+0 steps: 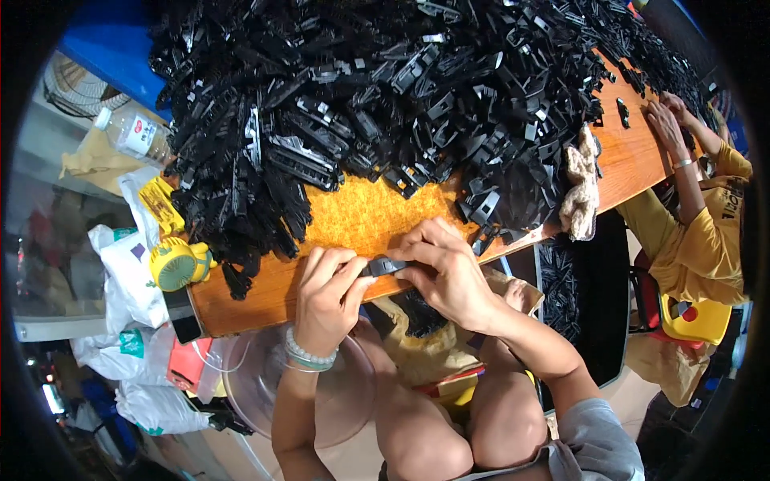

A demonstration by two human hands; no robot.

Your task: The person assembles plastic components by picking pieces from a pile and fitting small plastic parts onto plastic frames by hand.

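We held a small black plastic piece (386,266) near the front edge of the wooden tabletop (241,306), our left hand (327,290) pinching one end between thumb and fingers and our right hand (449,271) gripping the other. Beyond our hands lay a yellow mat (365,215), with a great heap of black parts (361,88) behind it. A yellow fan (176,266) stood at our left; at our right, a knotted cream cloth (579,188) lay beside the heap, and a co-worker (698,240) in yellow sat farther along.
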